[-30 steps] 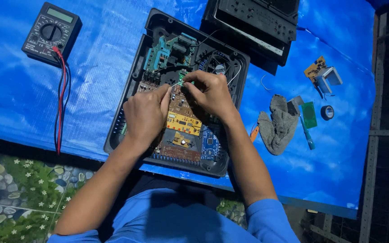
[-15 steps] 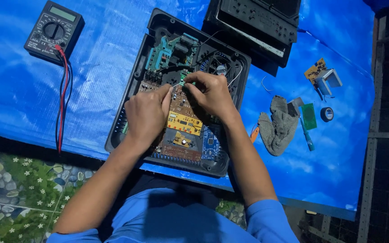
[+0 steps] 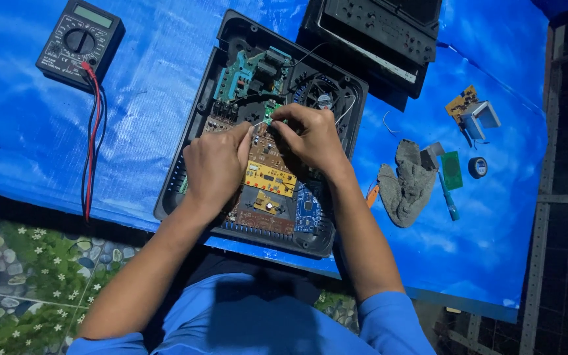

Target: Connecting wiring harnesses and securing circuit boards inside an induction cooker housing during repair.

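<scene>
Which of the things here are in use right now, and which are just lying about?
In use: left hand, right hand, small green board pinched between them, open black case with its circuit boards.

Lying about: multimeter, its leads, black cover, grey rag, tape roll, loose yellow board.
</scene>
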